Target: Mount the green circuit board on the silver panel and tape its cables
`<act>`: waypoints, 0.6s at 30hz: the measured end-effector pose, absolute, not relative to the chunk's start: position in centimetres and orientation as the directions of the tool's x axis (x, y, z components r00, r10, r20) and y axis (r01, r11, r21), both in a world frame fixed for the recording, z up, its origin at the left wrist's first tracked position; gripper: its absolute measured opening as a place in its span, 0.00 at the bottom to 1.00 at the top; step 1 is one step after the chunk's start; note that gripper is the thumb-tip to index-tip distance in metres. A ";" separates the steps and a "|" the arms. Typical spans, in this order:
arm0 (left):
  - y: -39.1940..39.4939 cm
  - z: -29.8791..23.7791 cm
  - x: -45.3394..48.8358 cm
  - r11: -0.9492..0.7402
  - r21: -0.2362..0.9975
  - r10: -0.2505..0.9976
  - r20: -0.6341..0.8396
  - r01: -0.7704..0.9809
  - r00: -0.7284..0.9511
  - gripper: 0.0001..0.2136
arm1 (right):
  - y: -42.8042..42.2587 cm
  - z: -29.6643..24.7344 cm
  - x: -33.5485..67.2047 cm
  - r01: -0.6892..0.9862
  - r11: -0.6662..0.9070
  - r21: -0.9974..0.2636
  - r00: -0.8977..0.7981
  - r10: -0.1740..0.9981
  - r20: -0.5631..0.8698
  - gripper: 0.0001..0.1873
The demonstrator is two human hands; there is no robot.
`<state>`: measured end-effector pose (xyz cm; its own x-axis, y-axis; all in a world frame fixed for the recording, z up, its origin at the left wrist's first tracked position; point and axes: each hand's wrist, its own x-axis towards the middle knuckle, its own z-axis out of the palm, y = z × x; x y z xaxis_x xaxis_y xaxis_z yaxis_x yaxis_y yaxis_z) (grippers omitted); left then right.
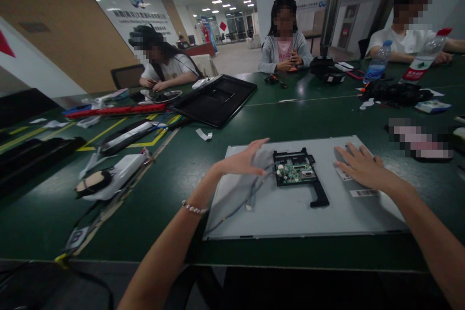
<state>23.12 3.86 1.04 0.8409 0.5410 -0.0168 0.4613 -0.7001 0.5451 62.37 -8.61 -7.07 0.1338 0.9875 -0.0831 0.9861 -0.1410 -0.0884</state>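
A flat, light grey display panel point(232, 213) lies on the green table in front of me. Fixed near its middle is a black plastic bracket point(319, 196) with a green circuit board point(296, 173) in it. Thin grey cables point(232, 212) run from the board's left side across the panel. My left hand point(245, 157) hovers over the panel's left part, thumb and fingers apart, holding nothing. On the right part, my right hand point(361, 167) rests with fingers spread near the labels point(364, 193).
A black monitor frame point(218, 99) lies beyond the panel, left of centre. A white pouch-like item point(119, 174) sits at left. Bottles point(378, 63), black cables point(397, 92) and a phone point(419, 140) are at right. Several people sit around the table's far side.
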 end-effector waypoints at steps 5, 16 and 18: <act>9.3 1.7 15.4 -0.498 0.273 0.855 0.312 0.823 0.414 0.28 | -8.7 -7.2 62.4 0.986 -0.138 -0.089 0.131 0.988 -0.078 0.38; 12.2 -0.7 11.3 -0.295 -0.037 0.936 0.187 0.955 0.297 0.20 | -8.6 -7.2 62.5 0.989 -0.131 -0.067 0.126 0.989 -0.074 0.38; 12.7 -0.5 11.7 -0.257 -0.067 0.950 0.164 0.964 0.265 0.19 | -8.5 -7.1 62.5 0.989 -0.130 -0.066 0.125 0.989 -0.074 0.37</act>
<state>11.68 12.72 -0.52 0.2650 0.9503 0.1636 0.9640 -0.2572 -0.0675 62.55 -8.55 -7.10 0.1249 0.9894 -0.0741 0.9893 -0.1299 -0.0664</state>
